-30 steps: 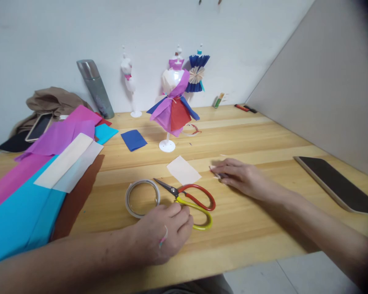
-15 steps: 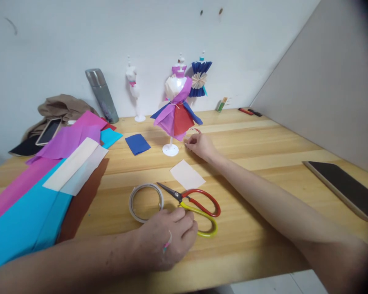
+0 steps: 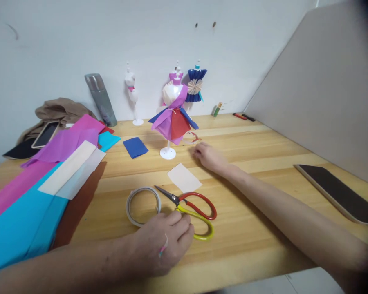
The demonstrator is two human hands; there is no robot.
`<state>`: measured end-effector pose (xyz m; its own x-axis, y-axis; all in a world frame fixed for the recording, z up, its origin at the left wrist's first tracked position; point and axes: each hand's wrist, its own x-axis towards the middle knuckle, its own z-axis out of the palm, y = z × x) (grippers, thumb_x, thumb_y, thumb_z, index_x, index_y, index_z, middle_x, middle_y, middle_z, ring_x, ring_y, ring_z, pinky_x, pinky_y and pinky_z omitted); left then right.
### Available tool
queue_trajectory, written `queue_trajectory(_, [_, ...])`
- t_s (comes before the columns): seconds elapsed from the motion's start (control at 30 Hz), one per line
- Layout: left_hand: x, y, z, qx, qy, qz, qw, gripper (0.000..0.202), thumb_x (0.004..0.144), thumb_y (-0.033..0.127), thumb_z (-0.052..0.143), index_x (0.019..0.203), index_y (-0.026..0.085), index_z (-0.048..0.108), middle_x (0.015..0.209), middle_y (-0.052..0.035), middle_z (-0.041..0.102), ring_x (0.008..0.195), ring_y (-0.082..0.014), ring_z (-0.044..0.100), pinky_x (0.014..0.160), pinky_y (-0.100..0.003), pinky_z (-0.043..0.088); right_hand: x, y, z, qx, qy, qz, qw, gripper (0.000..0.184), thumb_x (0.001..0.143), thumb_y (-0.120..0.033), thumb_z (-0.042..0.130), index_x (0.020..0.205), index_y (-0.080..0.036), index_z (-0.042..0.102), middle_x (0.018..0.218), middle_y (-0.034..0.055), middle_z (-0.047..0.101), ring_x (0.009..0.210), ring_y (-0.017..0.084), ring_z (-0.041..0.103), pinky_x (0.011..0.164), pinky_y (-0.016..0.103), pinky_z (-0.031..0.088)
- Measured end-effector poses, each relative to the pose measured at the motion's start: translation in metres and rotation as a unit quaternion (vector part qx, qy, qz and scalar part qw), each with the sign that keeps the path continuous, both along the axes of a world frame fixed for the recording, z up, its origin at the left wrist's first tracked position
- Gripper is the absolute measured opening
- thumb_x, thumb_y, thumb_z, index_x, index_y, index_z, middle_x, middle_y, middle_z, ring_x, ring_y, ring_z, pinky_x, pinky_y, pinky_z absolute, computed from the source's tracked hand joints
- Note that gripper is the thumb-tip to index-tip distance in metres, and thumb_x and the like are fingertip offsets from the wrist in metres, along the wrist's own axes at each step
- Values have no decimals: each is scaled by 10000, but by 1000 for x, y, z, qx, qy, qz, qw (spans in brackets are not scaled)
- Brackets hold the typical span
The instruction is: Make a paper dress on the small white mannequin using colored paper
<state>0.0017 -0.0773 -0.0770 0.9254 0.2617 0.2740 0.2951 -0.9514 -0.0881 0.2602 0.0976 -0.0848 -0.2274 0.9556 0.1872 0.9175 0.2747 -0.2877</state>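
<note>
My left hand (image 3: 167,241) rests on the table, fingers curled down beside the yellow handle of the scissors (image 3: 174,199) and a roll of tape (image 3: 129,216). Anything under its fingers is hidden. A small coloured strip (image 3: 163,245) is on the back of this hand. My right hand (image 3: 210,158) is closed low over the table, right of a small dress form (image 3: 173,96) in a purple, red and blue paper dress. What its fingertips hold, if anything, is hidden. Beyond them lies a thin red and white item (image 3: 194,138). A pale paper rectangle (image 3: 184,177) lies between my hands.
Coloured paper sheets (image 3: 21,204) are heaped at left, with a phone (image 3: 47,134) and cap behind. A flask (image 3: 101,100), a white dress form (image 3: 132,96) and a blue-dressed one (image 3: 196,83) stand near the wall. A dark tablet-like slab (image 3: 337,192) lies at right.
My right hand has drawn slightly away from the dress form's base, and more of the red and white item shows. My left hand stays beside the scissors. The view has shifted a little.
</note>
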Motion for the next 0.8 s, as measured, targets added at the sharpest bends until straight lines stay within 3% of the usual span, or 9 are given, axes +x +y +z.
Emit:
queue_trajectory(0.1, [1, 0, 0, 9, -11, 0, 1000, 315, 892, 127, 481, 1159, 25, 613, 1077, -159, 690, 814, -219, 572, 612, -331, 504, 19, 23, 9, 5, 14, -75, 997, 209, 1001, -174, 473, 1021, -100, 667, 1118, 183, 676, 1017, 231, 634, 902, 362, 508])
queue_trajectory(0.13, [1, 0, 0, 16, -12, 0, 1000, 310, 896, 129, 478, 1156, 26, 614, 1076, -162, 691, 818, -220, 574, 616, -331, 504, 22, 32, 11, 1, 19, -89, 996, 196, 1006, -221, 510, 1071, -116, 662, 1166, 154, 665, 1046, 224, 634, 923, 389, 521])
queue_trajectory(0.23, [0, 1, 0, 26, -6, 1, 1000, 310, 908, 137, 477, 1164, 26, 614, 1098, -165, 690, 835, -222, 577, 628, -331, 505, 23, 51, 14, -29, 38, -95, 994, 296, 977, -344, 613, 1216, -170, 630, 1249, 98, 642, 1064, 219, 652, 913, 435, 564])
queue_trajectory(0.33, [-1, 0, 1, 22, 7, 2, 1000, 325, 925, 165, 489, 1194, 28, 609, 1161, -164, 681, 865, -222, 575, 653, -327, 516, 19, 52, 13, -42, 71, -91, 992, 323, 972, -362, 621, 1224, -161, 626, 1229, 92, 649, 1042, 223, 663, 883, 433, 580])
queue_trajectory(0.43, [-1, 1, 1, 17, 18, -2, 1000, 346, 930, 177, 475, 1214, 27, 606, 1194, -184, 674, 873, -222, 573, 670, -329, 524, 21, 39, 16, -40, 120, -105, 986, 235, 992, -304, 585, 1137, -129, 645, 1025, 69, 700, 837, 157, 674, 753, 316, 574])
queue_trajectory(0.53, [-1, 2, 1, 26, 8, -7, 1000, 349, 911, 158, 473, 1195, 21, 622, 1171, -194, 686, 851, -226, 579, 656, -334, 520, 30, 16, 26, -42, 167, -115, 978, 194, 1009, -186, 480, 1020, -92, 650, 774, 55, 696, 595, 92, 587, 605, 226, 470])
queue_trajectory(0.67, [-1, 2, 3, 24, 8, -13, 1000, 358, 895, 142, 485, 1202, 15, 617, 1150, -195, 692, 848, -229, 593, 622, -332, 508, 42, -17, 40, -47, 176, -138, 974, 225, 965, -176, 516, 776, -145, 634, 594, 13, 619, 505, 97, 495, 544, 252, 378])
queue_trajectory(0.8, [-2, 2, 4, 30, 3, -18, 999, 345, 890, 140, 491, 1178, 12, 630, 1151, -196, 696, 826, -228, 597, 595, -333, 502, 53, -45, 42, -31, 144, -177, 973, 315, 892, -128, 593, 581, -177, 582, 560, 31, 604, 554, 131, 501, 571, 285, 348])
